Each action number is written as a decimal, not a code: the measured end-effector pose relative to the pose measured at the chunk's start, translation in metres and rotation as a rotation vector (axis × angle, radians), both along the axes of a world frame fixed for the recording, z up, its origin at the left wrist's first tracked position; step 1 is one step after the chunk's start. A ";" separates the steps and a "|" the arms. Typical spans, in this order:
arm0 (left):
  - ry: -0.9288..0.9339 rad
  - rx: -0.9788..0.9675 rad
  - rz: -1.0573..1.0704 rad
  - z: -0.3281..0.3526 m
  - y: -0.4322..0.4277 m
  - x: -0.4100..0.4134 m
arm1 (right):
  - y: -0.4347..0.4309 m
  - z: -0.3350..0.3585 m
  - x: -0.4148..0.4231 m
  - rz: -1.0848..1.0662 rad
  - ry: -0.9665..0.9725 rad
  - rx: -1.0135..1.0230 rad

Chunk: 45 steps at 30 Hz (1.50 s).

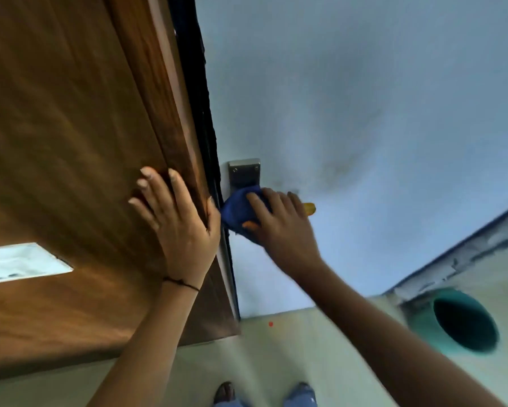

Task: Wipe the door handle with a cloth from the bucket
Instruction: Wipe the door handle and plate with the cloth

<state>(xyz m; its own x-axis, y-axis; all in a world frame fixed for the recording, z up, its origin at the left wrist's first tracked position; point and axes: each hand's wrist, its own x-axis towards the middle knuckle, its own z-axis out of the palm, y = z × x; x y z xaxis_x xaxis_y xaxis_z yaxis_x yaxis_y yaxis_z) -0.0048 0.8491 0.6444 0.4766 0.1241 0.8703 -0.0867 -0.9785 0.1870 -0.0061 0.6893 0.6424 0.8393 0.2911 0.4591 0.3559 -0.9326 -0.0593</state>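
A blue cloth (237, 209) is pressed over the door handle, just below the metal handle plate (244, 171) on the pale blue door (364, 113). My right hand (279, 221) is shut on the cloth and covers the handle; only a yellow tip (310, 207) sticks out past my fingers on the right. My left hand (176, 218) lies flat with spread fingers on the brown wooden panel (70, 142) beside the door's edge. A teal bucket (458, 321) stands on the floor at lower right, its inside dark.
A dark gap (200, 98) runs between the wooden panel and the blue door. A white patch (21, 262) shows in the panel at left. My feet (264, 395) stand on the pale floor below, near a small red spot (270, 324).
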 end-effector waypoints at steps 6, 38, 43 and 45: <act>0.018 0.081 -0.007 0.001 0.002 0.000 | -0.028 -0.006 -0.011 -0.139 -0.018 -0.024; 0.030 0.275 0.003 -0.017 0.013 -0.002 | -0.042 0.014 0.010 0.070 0.270 0.120; 0.028 0.283 -0.052 -0.017 0.017 -0.003 | 0.004 0.005 -0.006 0.020 0.113 0.100; 0.034 0.308 -0.071 -0.015 0.019 -0.005 | 0.006 0.010 -0.009 -0.005 0.130 0.102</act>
